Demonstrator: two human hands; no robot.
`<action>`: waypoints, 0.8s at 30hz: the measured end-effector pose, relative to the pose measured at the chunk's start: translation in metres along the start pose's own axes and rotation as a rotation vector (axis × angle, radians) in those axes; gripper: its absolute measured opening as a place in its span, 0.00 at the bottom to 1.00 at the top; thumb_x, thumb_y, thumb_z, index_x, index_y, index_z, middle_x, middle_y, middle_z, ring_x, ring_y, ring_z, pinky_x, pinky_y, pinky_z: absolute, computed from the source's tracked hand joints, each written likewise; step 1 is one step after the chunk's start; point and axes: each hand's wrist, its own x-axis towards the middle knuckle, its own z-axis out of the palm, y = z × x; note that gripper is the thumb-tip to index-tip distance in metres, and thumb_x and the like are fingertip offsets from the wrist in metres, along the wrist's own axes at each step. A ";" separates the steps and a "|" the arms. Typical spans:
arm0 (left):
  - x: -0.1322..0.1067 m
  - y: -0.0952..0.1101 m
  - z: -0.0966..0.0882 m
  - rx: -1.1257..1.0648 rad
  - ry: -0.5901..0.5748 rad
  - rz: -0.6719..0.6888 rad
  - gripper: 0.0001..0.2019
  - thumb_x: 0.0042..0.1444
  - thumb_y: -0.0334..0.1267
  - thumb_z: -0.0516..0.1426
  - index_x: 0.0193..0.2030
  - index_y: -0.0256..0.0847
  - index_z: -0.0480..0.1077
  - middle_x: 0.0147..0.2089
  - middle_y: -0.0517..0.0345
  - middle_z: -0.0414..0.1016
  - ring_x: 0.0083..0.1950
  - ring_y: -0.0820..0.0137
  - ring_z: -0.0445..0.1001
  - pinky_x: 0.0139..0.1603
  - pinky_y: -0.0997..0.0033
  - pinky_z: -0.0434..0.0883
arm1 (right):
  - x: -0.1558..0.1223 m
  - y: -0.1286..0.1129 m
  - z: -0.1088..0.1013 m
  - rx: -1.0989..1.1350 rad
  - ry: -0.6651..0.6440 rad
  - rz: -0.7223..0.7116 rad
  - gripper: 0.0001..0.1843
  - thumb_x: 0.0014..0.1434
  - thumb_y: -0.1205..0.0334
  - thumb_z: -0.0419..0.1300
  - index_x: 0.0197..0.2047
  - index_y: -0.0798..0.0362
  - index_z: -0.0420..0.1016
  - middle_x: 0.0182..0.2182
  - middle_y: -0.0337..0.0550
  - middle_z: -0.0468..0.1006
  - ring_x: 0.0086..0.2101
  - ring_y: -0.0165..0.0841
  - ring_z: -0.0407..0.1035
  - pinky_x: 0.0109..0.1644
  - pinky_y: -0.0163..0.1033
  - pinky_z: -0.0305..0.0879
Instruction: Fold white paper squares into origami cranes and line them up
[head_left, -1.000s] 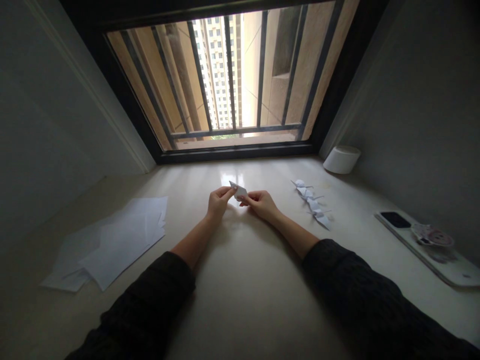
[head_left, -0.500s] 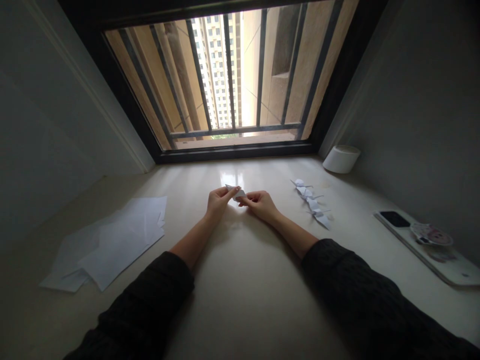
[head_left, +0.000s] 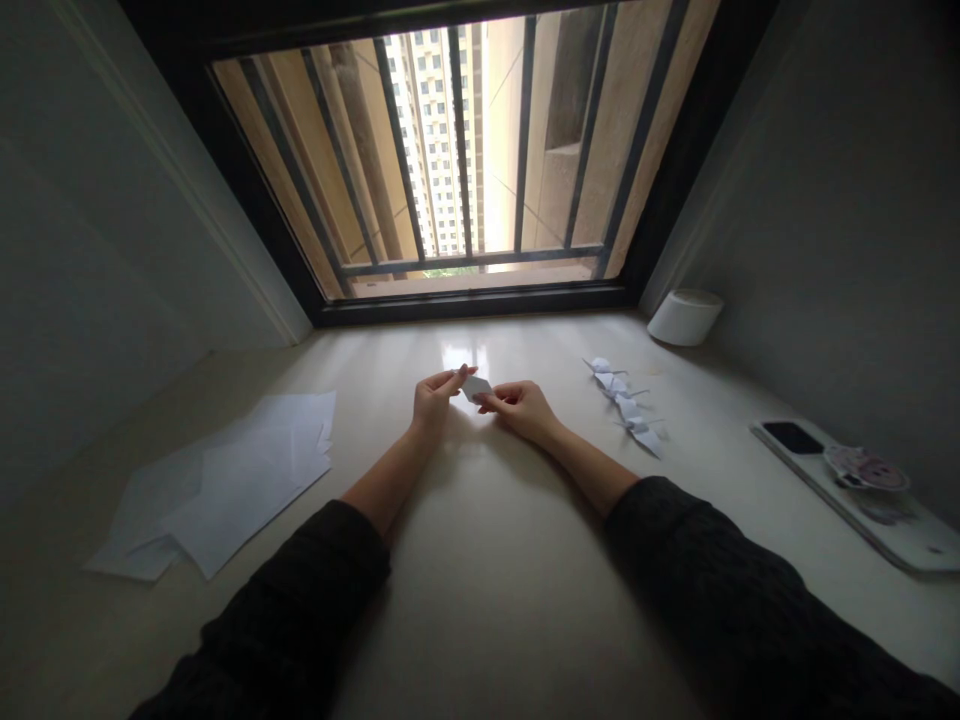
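Note:
A small folded piece of white paper [head_left: 475, 387] is held between both hands just above the pale sill, in front of the barred window. My right hand [head_left: 523, 408] pinches its near right corner with closed fingers. My left hand [head_left: 435, 396] pinches the left edge with thumb and forefinger. Both forearms stretch forward in dark sleeves.
A row of several folded white paper cranes [head_left: 626, 408] lies right of my hands. Loose white sheets [head_left: 225, 480] are spread at the left. A white cylinder [head_left: 684, 317] stands in the far right corner. A phone in a white case [head_left: 855, 480] lies at the right edge.
The folded paper has turned slightly between my fingers; my left fingers shifted along its edge. Both hands stay in the same spot.

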 end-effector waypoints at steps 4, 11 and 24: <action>0.002 -0.002 -0.001 -0.023 -0.004 -0.007 0.20 0.46 0.54 0.60 0.36 0.38 0.79 0.30 0.52 0.78 0.35 0.65 0.72 0.40 0.65 0.63 | -0.001 0.000 0.000 -0.004 0.001 0.003 0.22 0.50 0.43 0.60 0.26 0.56 0.81 0.12 0.37 0.67 0.16 0.23 0.51 0.22 0.33 0.46; 0.004 -0.007 -0.003 -0.078 -0.021 -0.007 0.19 0.47 0.53 0.59 0.34 0.37 0.79 0.27 0.52 0.77 0.31 0.67 0.71 0.39 0.64 0.65 | 0.000 -0.001 0.000 -0.022 -0.025 -0.013 0.23 0.51 0.43 0.59 0.26 0.56 0.81 0.14 0.39 0.71 0.17 0.24 0.53 0.21 0.33 0.47; 0.010 -0.007 -0.006 -0.095 0.105 -0.019 0.26 0.48 0.59 0.56 0.39 0.37 0.77 0.34 0.48 0.78 0.37 0.66 0.75 0.36 0.69 0.66 | 0.000 -0.002 -0.003 0.083 -0.018 0.021 0.24 0.49 0.42 0.61 0.25 0.58 0.80 0.17 0.43 0.75 0.18 0.27 0.61 0.23 0.33 0.53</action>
